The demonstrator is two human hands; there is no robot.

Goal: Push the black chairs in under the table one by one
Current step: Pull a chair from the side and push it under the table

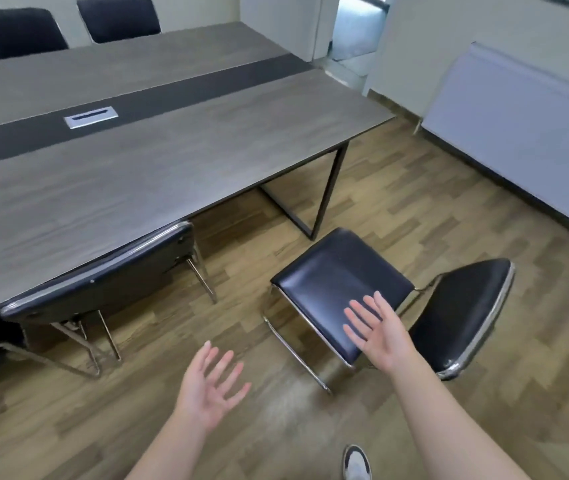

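A black chair (338,275) with a chrome frame stands out on the floor to the right of the long grey table (158,157), turned sideways, its backrest (466,313) towards the right. My right hand (376,330) hovers open over the near edge of its seat. Lower left of it, my left hand (210,382) is open above the bare floor, holding nothing. A second black chair (103,282) sits pushed in at the table's near edge, only its backrest and legs showing. Two more black chairs (13,32) stand at the far side.
Black metal table legs (328,192) stand just behind the loose chair. A white radiator (518,123) runs along the right wall, and a doorway (355,26) opens at the back. My shoe (355,462) shows at the bottom on the wood floor.
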